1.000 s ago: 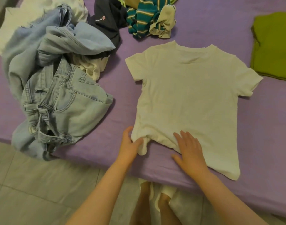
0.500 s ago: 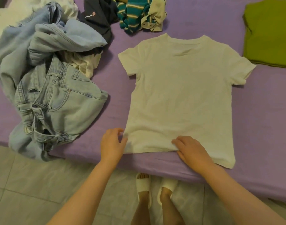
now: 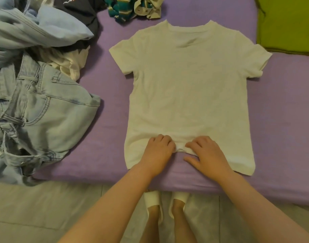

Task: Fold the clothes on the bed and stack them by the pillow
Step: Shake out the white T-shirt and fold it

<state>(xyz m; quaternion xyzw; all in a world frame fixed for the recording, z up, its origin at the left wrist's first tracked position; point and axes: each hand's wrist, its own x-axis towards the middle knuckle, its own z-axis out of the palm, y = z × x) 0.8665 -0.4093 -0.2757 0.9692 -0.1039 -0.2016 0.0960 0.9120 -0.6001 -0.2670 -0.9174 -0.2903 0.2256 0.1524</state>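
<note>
T-shirt [image 3: 188, 95]: flat on the bed [image 3: 281, 120], centre, hem at 6 o'clock.
Fingers: left hand [image 3: 158, 151] and right hand [image 3: 208, 153] pinch the bunched hem.
Advice: pull the hem smooth before folding.

Single head view, looking steeply down, close over bed [image 3: 104, 137] edge.

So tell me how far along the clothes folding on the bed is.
Done: one green garment lies folded at the far right. In hand: the white T-shirt is spread flat on the purple bed; the left hand and right hand hold the middle of its near hem, with no fold made yet. Left: the jeans, a light blue garment, a dark top and a striped piece lie unfolded.
</note>
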